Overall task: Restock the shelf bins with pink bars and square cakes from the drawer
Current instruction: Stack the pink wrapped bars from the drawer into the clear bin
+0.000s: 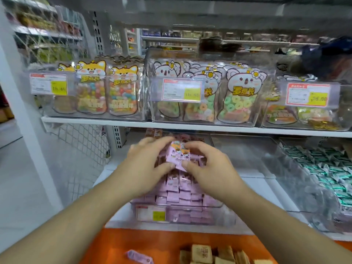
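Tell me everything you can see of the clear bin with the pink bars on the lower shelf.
The clear bin looks like transparent plastic and sits on the white lower shelf. A price tag with a yellow patch is on its front wall. Pink bars fill it in stacked rows. Above it the left hand and right hand pinch a small bunch of bars.

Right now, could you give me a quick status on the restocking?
Both hands, left hand and right hand, pinching pink bars over the pink-bar bin. One stray bar in drawer. Nothing blocking.
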Demonstrator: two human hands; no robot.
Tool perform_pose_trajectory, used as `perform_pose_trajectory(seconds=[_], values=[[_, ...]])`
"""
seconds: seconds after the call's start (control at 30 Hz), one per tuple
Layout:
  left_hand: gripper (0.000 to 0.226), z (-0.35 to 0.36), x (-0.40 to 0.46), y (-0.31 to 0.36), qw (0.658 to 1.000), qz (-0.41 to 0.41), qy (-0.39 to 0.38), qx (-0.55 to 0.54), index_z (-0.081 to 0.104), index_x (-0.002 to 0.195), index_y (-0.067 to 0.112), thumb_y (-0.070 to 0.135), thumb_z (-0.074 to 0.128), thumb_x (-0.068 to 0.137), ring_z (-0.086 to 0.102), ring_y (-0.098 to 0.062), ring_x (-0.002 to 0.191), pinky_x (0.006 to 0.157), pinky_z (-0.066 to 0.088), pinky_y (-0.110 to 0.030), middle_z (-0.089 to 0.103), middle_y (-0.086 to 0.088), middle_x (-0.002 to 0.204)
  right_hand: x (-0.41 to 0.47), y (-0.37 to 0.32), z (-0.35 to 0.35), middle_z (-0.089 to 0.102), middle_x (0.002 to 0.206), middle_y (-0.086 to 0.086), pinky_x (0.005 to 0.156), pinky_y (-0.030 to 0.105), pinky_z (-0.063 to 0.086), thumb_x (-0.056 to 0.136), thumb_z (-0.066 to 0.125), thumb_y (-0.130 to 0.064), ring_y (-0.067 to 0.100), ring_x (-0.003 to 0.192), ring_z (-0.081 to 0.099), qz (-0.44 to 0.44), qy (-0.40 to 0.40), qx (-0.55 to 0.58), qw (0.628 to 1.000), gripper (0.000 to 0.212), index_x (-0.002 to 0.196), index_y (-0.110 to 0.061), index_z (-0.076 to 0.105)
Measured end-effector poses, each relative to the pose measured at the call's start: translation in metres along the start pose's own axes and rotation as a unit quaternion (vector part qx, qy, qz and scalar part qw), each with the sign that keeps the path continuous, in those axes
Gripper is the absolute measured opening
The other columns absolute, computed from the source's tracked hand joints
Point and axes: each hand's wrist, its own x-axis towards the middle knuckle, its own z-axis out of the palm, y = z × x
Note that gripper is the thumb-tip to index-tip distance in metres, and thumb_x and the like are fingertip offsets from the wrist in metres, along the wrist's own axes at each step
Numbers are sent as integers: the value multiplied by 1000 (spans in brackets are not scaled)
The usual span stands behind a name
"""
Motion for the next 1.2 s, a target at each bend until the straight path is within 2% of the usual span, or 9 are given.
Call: perform_pose_trajectory(seconds=[0.1, 0.2, 0.27, 0.33, 0.43, 0.53, 0.67, 0.83, 1.2], values=[[19, -1, 30, -10, 994, -22, -32, 99, 52, 114, 40, 51, 58, 99, 53, -32, 122, 102, 35, -40, 63, 0, 119, 37, 5, 10, 72, 93, -23, 74, 20, 54, 95, 73, -36, -1, 83, 67, 7, -21, -35, 999, 28, 122, -39, 70], [32, 6, 53, -22, 991, -33, -54, 119, 40, 81, 32, 51, 54, 102, 60, -35, 112, 83, 38, -39, 64, -6, 103, 65, 12, 18, 72, 85, -8, 65, 25, 51, 96, 69, -46, 10, 78, 65, 48, -38, -78, 995, 25, 109, -25, 73], [22, 14, 65, -35, 993, -23, -49, 104, 55, 118, 35, 49, 54, 102, 58, -34, 119, 83, 43, -36, 64, -5, 117, 76, 16, 22, 72, 98, -11, 73, 22, 49, 97, 69, -44, 11, 90, 66, 29, -38, -82, 995, 19, 111, -32, 70], [53, 20, 72, -47, 995, 10, -36, 94, 37, 148, 44, 50, 55, 99, 48, -29, 135, 104, 44, -38, 55, 2, 146, 84, 17, 26, 72, 113, -16, 77, 18, 45, 96, 70, -43, 10, 96, 66, 8, -48, -93, 995, 26, 122, -41, 65], [52, 27, 79, -59, 993, 35, 0, 110, 42, 144, 46, 54, 57, 94, 34, -22, 144, 119, 24, -42, 52, 9, 147, 93, 19, 29, 71, 128, -13, 78, 16, 42, 95, 72, -42, 12, 103, 68, -19, -45, -150, 988, 41, 135, -41, 62], [53, 28, 86, -63, 997, 28, -22, 64, 55, 133, 45, 57, 64, 82, 52, -23, 128, 114, 38, -45, 62, 11, 129, 96, 22, 30, 69, 132, -10, 88, 21, 44, 97, 68, -45, 18, 119, 64, -27, -67, -197, 978, 42, 138, -40, 59], [76, 26, 93, -65, 996, -15, -87, -26, 50, 143, 48, 54, 64, 68, 53, -14, 125, 105, 48, -32, 48, 15, 144, 102, 28, 31, 67, 135, -6, 102, 33, 49, 95, 69, -48, 23, 124, 60, -46, -54, -224, 972, 44, 137, -36, 61], [63, 30, 97, -69, 997, -14, -70, -5, 47, 150, 39, 53, 67, 92, 48, -14, 131, 105, 40, -26, 46, 14, 148, 107, 33, 33, 67, 135, -5, 104, 36, 50, 95, 68, -50, 23, 125, 59, -50, -53, -223, 972, 46, 138, -36, 61], [55, 27, 80, -61, 1000, -17, -25, 0, 47, 152, 36, 49, 60, 100, 50, -16, 137, 109, 39, -23, 46, 11, 158, 104, 38, 38, 54, 151, -1, 115, 43, 42, 97, 54, -63, 29, 140, 47, -39, -58, -256, 964, 61, 152, -39, 45]])
